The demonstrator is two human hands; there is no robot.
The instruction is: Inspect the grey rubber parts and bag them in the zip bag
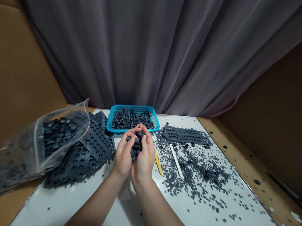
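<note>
The cupped fingers hide most of the dark rubber pieces held between them.

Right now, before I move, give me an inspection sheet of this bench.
Surface: white glossy board, with small bits scattered across it.
Job's things: dark grey moulded pieces cupped in both hands; more in a blue plastic basket.
Clutter: zip-top plastic bag of pieces, perforated moulded sheets, loose small bits, yellow stick, white strip.
Grippers: left hand and right hand cupped together, fingers curled round the pieces.
Cables: nothing seen.
Surroundings: grey curtain, cardboard walls.
</note>
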